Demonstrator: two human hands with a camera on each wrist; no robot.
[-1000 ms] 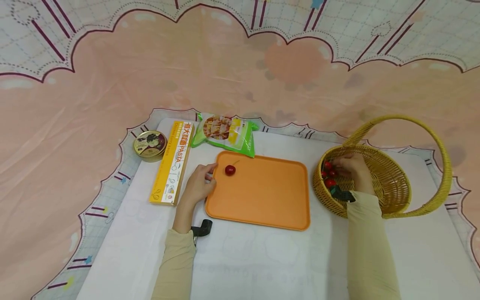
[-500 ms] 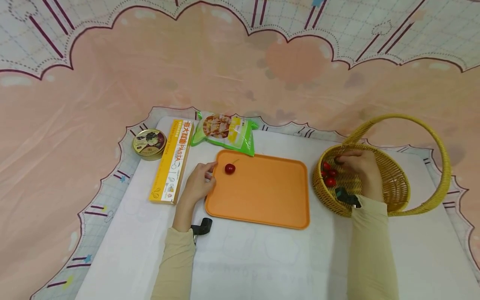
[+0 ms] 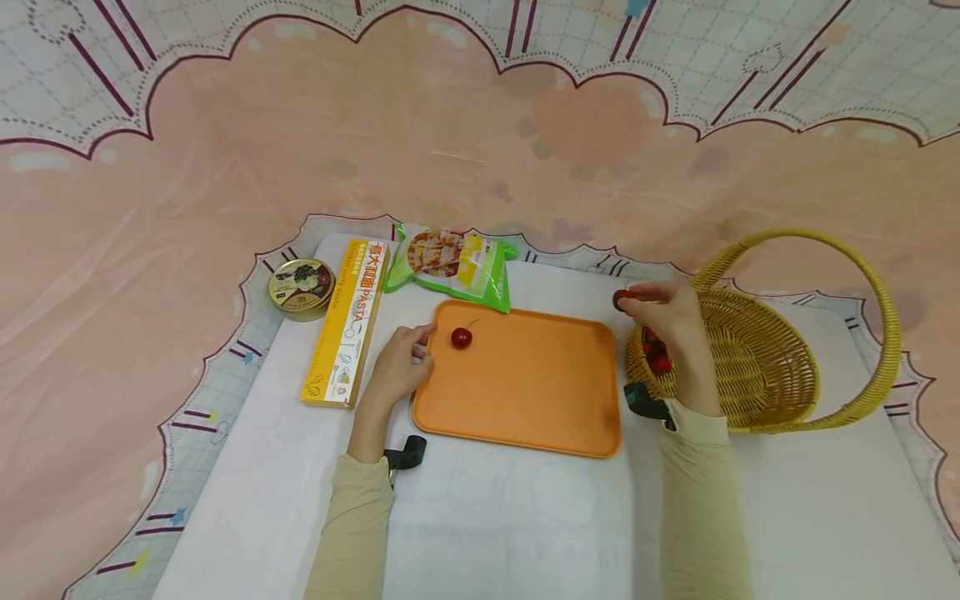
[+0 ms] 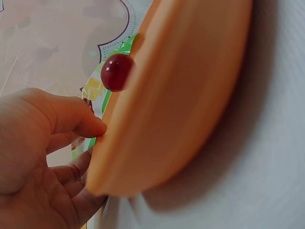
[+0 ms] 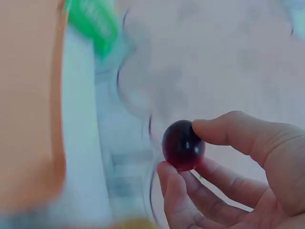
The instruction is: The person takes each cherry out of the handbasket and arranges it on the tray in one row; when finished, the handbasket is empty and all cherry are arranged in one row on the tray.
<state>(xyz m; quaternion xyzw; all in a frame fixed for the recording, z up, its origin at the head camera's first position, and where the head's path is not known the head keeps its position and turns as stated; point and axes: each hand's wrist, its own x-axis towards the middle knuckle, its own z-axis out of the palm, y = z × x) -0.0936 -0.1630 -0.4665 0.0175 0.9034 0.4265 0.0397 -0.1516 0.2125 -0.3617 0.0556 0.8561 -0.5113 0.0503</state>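
While the right hand (image 3: 670,321) hovers just past the orange tray's (image 3: 525,392) far right corner, it pinches a dark red cherry (image 3: 622,299) betw. thumb and fingertips (image 5: 178,179); right wrist view shows the grip clearly, cherry (image 5: 183,145) sitting at the finger ends, rest of that frame blurred. Hand is above the near-left rim of the wicker basket (image 3: 780,375), which stands right of the tray, just beside it, w/ a tall looped handle. More red cherries (image 3: 657,357) lie inside the basket against its tray-side wall, partly hidden by the hand.

Left hand (image 3: 399,367) is at the tray's far left corner, thumb and curled fingers gripping the tray's edge; left wrist view shows the thumb (image 4: 71,114) on top of the rim and fingers under it. One cherry w/ a stem (image 3: 461,337) lies on the tray near that corner, close to the left hand but not touching it.

Beyond the tray's far edge: a green snack bag (image 3: 453,267), its corner touching or overlapping the tray rim. Left of the tray: a long yellow pasta box (image 3: 345,325), and beyond that a round tin (image 3: 301,287). All on a white mat (image 3: 525,517) over patterned pink cloth.
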